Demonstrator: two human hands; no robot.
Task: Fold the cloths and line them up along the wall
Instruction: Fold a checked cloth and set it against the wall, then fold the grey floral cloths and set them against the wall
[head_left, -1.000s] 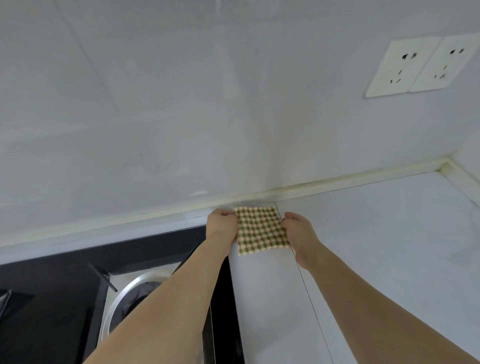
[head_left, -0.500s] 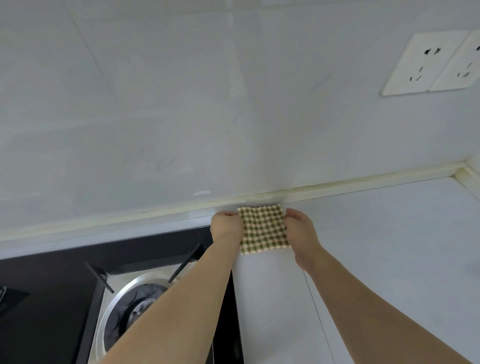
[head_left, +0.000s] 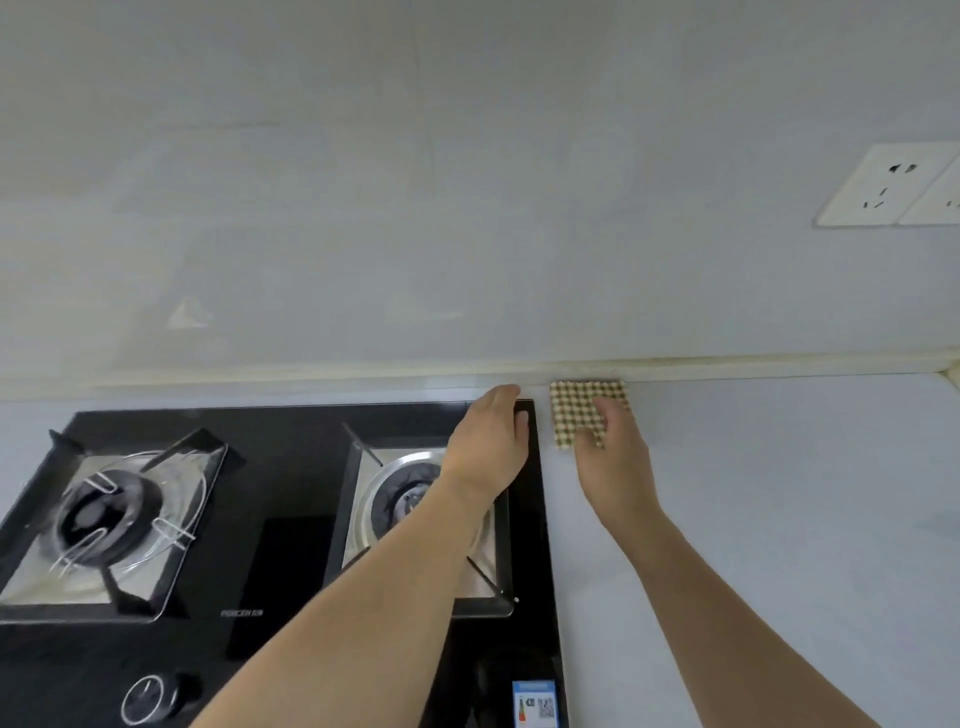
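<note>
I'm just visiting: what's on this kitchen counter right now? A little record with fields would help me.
cloth: small folded yellow-checked cloth, flat on the pale countertop, at the wall's foot
right hand: fingers resting on the cloth
left hand: off the cloth, open, over the black glass gas hob
wall: two white sockets at upper right
other cloths: none in view

Pale grey stone countertop (head_left: 779, 519) runs along the wall. On it, just right of the left hand (head_left: 491, 447) and under the right hand's (head_left: 615, 457) fingers: 1 small folded brown-and-cream checked cloth (head_left: 576, 405), flat, far edge against the wall strip. Set into the top below and left of the left hand: black glass gas hob (head_left: 291, 561) w/ 2 burners. Hob's right edge sits between the 2 hands.
</note>
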